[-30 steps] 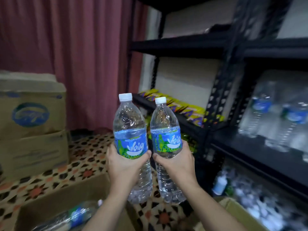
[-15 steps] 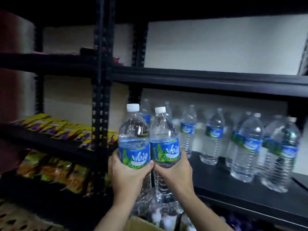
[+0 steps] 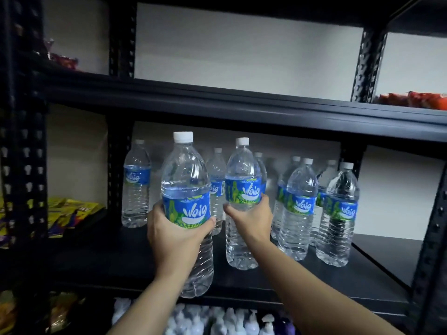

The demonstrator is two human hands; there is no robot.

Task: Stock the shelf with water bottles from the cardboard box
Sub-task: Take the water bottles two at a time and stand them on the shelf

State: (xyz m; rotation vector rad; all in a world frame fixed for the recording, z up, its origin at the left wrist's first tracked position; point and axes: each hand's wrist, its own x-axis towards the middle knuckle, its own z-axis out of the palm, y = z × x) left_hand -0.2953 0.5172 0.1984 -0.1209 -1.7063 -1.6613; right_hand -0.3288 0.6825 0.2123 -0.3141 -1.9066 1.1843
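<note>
While my left hand wraps the left bottle at its label, base hanging at the shelf lip, my right hand is closed around the right bottle, which looks set down near the stocked bottles. Thin ribbed clear plastic flexes under grip; a careless push could topple those tall, narrow neighbours like skittles. No cardboard box is in view.
</note>
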